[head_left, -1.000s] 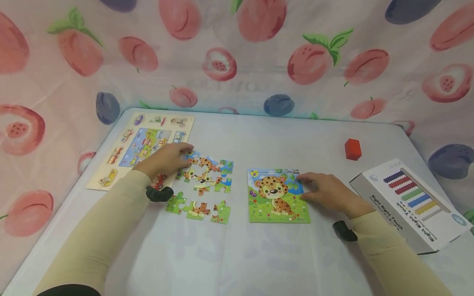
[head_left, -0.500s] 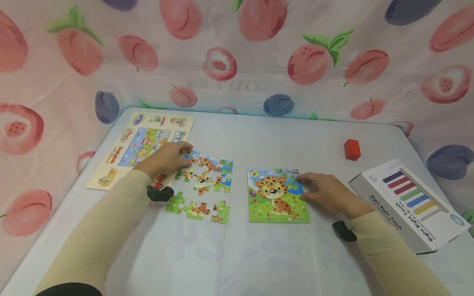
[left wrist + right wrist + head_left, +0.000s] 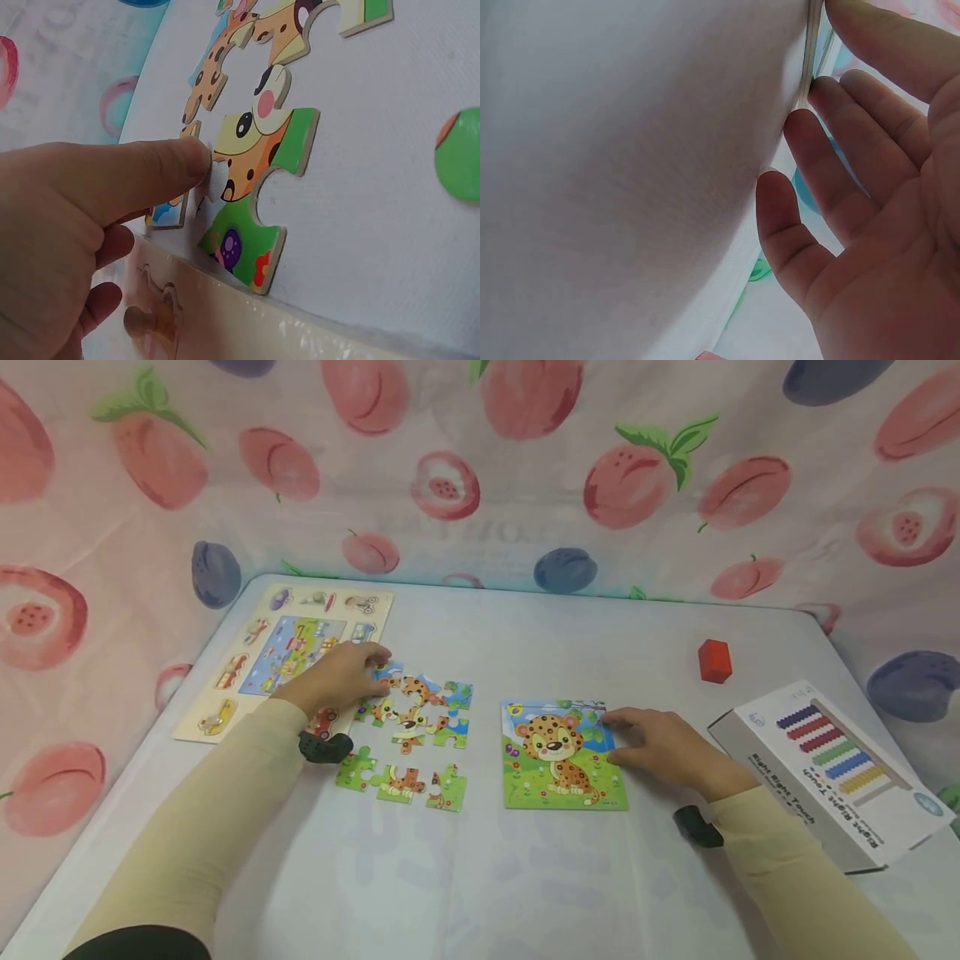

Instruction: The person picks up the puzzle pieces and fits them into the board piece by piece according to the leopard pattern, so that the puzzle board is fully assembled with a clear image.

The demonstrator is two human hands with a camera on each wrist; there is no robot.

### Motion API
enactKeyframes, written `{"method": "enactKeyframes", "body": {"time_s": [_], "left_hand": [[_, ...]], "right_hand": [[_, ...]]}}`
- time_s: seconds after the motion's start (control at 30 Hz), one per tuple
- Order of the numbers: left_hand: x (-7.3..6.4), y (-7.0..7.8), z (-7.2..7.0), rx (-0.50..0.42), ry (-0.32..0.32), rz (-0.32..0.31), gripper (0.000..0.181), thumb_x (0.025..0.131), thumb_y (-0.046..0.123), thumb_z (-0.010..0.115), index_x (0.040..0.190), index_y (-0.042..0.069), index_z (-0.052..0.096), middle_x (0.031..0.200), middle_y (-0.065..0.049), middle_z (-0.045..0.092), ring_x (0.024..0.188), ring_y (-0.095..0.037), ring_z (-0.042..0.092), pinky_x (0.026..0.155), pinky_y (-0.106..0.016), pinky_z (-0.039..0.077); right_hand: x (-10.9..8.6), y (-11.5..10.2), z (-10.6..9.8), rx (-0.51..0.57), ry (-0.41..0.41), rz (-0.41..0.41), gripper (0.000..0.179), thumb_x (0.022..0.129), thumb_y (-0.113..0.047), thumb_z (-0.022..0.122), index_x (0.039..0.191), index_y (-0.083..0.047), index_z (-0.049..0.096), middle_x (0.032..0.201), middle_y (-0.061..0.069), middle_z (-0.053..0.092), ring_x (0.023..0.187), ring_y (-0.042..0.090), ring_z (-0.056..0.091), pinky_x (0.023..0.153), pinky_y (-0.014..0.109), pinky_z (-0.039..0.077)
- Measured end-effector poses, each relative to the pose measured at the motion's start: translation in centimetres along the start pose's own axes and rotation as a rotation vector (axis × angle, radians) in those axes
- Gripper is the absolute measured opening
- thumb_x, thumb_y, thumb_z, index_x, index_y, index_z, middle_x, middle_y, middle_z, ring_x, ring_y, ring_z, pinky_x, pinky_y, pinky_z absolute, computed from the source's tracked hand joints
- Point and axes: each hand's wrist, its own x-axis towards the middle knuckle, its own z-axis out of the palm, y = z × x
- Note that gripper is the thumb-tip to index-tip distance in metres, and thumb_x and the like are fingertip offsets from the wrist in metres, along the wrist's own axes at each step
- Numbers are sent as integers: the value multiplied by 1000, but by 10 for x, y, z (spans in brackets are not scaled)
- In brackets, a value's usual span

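My left hand [image 3: 341, 677] is at the upper left of a loosely spread leopard jigsaw. Its thumb and index finger pinch a corner puzzle piece [image 3: 390, 672], which the thumb [image 3: 169, 169] partly covers in the left wrist view. Beside it lies a piece with the leopard's eye and cheek [image 3: 251, 150]. Other pieces, such as the bottom middle one [image 3: 400, 783], lie slightly apart. My right hand [image 3: 667, 747] rests at the right edge of a square leopard picture board [image 3: 562, 760], thumb and fingertips touching that edge. In the right wrist view its fingers [image 3: 817, 161] are extended.
A wooden peg puzzle board [image 3: 198, 693] with vehicles lies under and behind my left forearm. A red block [image 3: 715, 661] stands at the back right. Close to my right forearm is a white box [image 3: 832, 777]. Fruit-print cloth [image 3: 510, 485] hangs behind the table.
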Motion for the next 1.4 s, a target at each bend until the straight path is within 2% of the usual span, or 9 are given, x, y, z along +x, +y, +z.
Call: {"method": "enactKeyframes", "body": {"time_s": [0.37,0.67,0.9,1.07,1.27,1.4], "left_hand": [[-4,6,-2,33,84,4,58,92,24,73,142,3,52,138,-17,53,132,-38,43,109,-54,34],[-8,24,0,-24,54,47,63,91,25,76,142,0,49,140,-18,53,132,-36,46,109,-51,36],[-14,43,13,-69,51,110,61,90,23,76,141,0,50,139,-17,55,132,-33,47,108,-49,38],[-15,56,25,-70,52,150,59,89,20,77,139,-1,52,136,-15,58,125,-30,53,104,-45,43],[-18,68,35,-72,47,193,60,89,21,76,139,-2,52,135,-15,59,124,-27,54,105,-44,42],[-20,78,40,-101,50,206,59,88,20,76,138,-2,54,132,-13,60,108,-24,58,95,-40,48]], "right_hand": [[-1,-1,0,-1,-2,-7,59,88,-23,77,142,-9,56,143,21,52,132,46,43,105,64,35],[-2,0,1,4,0,-7,58,89,-23,76,141,-7,56,143,22,51,133,46,42,105,64,34],[-2,-1,1,3,-4,-18,58,90,-21,75,142,-6,55,144,22,51,133,46,42,105,64,34],[-1,-1,1,-5,-3,-28,57,90,-21,74,142,-6,55,144,22,51,133,46,43,105,64,34],[-1,0,1,-14,-4,-29,57,90,-21,74,142,-6,55,144,22,51,134,46,42,106,64,34],[-1,0,1,-16,-1,-31,58,90,-21,74,142,-6,55,144,22,51,134,46,42,106,64,34]]}}
